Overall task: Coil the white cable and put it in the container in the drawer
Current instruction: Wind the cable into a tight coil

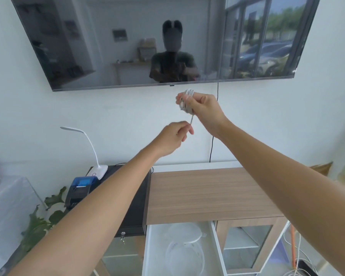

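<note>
Both arms were up near the centre of the frame, in front of the wall below the TV (147,36). The right hand (203,110) was closed round a small bundle of the white cable (185,102), loops bunched between fingers & thumb, looked like several turns already made. From the bundle a short tail ran down-left to the left hand (175,136), which was pinched shut on the cable's end, fingertips together, rest of the hand curled. So I'd judge the coiling step was nearly done, w/ only that last short bit left to wrap or tuck. Next move, as I read it: bring the tail round the bundle, keep the loops tight in the right hand so they don't spring apart, then lower the lot toward the bottom centre of the frame. There the white drawer (217,246) stood pulled open under the wooden table (207,192). Inside it sat a clear container (184,253), approx in the drawer's middle, w/ what seemed a pale round lid (184,234) lying just behind it. Couldn't tell for sure if the container held anything; it looked see-through & blurry, maybe empty. Rest of the drawer showed nothing else I could make out. At the lower left of the frame stood a small blue-topped printer (82,188) & a white desk lamp (96,168), well apart from the hands.
</note>
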{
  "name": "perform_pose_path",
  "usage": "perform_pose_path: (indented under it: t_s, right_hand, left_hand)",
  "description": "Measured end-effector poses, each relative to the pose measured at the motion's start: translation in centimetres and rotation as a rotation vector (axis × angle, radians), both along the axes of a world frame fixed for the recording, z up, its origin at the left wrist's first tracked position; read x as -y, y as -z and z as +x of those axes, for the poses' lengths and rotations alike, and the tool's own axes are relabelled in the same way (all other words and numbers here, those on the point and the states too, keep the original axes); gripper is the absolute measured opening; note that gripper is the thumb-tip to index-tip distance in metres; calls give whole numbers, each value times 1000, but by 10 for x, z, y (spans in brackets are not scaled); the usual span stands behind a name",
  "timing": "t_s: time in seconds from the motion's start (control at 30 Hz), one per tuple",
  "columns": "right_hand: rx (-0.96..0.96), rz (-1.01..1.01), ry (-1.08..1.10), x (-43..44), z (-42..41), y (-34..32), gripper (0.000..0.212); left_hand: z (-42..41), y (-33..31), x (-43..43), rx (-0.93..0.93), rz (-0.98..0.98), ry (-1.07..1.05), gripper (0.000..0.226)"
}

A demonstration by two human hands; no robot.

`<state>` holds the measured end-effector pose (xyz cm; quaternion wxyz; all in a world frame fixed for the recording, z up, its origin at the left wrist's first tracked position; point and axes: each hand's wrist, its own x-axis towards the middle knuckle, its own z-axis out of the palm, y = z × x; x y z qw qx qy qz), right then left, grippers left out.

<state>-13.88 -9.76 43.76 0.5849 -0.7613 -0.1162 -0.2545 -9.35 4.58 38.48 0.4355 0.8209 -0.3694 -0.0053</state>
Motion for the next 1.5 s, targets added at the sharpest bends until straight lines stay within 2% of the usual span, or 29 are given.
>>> perform_pose_path:
  t_s: [0.07,0.13,0.17,0.3,0.4,0.57,0.67,0.73,0.77,0.83,0.9,1.0,1.07,1.13,1.23,1.4,1.5]
  right_hand:
    - [17,-264,186,10,1,2,31]
    - [-12,-609,211,19,0,12,41]
    - [-44,-718,183,21,-1,18,42]
    - [-291,-861,76,27,-5,32,45]
    - [-332,-730,-3,22,-5,34,21]
    - [-264,-525,-91,17,-6,25,30]
    - [-230,-247,-331,10,-10,17,34]
    - [-185,-31,-498,-1,-11,8,33]
    - [-167,93,-527,-4,-8,4,36]
    - [-157,263,-437,-6,-1,-3,47]
    - [-169,188,-273,2,3,-2,54]
    - [-225,-250,-66,15,-3,13,44]
    - [-285,-466,-37,16,-6,24,38]
    - [-307,-541,-64,13,-5,29,30]
    - [-311,-539,-107,11,-6,23,7]
    - [-316,-330,-226,13,-11,16,18]
    - [-300,-268,-246,13,-14,19,22]
  left_hand:
    - [-4,0,-3,10,18,39,32]
    - [1,-10,-8,85,65,32,30]
    - [4,-16,-13,132,99,18,28]
    - [21,-32,-31,185,130,-54,21]
    - [28,-35,-34,198,116,-70,18]
    - [33,-22,-37,297,68,-97,16]
    - [32,-14,-36,279,-29,-125,21]
    - [26,-8,-32,233,-13,-141,27]
    - [21,-4,-28,205,19,-133,29]
    - [11,4,-19,162,86,-72,30]
    - [3,5,-14,146,117,-21,29]
    - [2,-9,-21,217,174,8,28]
    - [7,-19,-31,284,217,-8,23]
    - [12,-24,-39,283,165,-29,21]
    - [12,-25,-41,201,-27,-12,20]
    - [5,-23,-37,-245,-246,224,18]
    - [0,-26,-38,-303,-257,253,20]
